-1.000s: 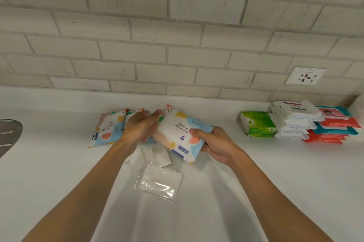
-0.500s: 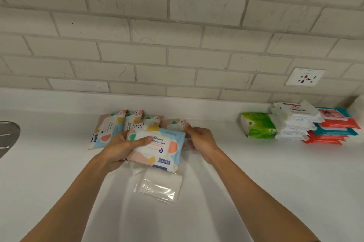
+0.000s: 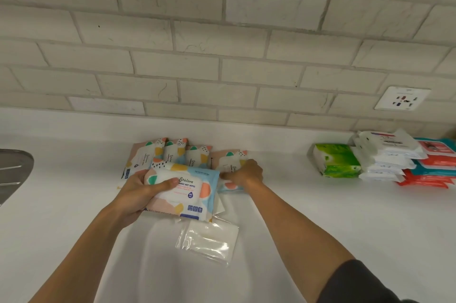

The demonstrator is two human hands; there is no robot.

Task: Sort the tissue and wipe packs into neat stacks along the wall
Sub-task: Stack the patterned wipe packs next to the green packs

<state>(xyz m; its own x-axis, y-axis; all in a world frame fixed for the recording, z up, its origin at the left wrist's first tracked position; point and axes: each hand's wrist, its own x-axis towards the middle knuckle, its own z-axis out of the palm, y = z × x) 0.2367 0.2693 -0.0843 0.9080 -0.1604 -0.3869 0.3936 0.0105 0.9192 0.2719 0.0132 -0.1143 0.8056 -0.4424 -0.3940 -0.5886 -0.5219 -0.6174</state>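
Holding a colourful wet wipes pack in the left hand, thumb laid across the top of the label and the rest of the fingers wrapped underneath, so that hand is clamped on it. The pack sits just above the white counter, near the middle, print side up and tilted a bit.

Right hand is just to the right of that, resting palm down on another pack of the same design. Fingers are curled over it and pressing on it, but honestly can't tell if it's an actual grip or just a push, since the fingertips are hidden.

Behind both hands, against the far edge by the wall, there's a row of matching packs leaning and overlapping each other, pretty loose looking. At least three of them, maybe more tucked under.

Closer to the camera, right below the held pack, a clear plastic sleeve of white tissues lies flat on the counter, and some small white packets poke out between it and the held pack.

Far right along the wall: a green tissue pack, then a stack of white packs touching it, then a stack of red and teal packs right at the frame edge. A wall socket sits on the brick tile wall above them. Metal sink edge shows at far left.
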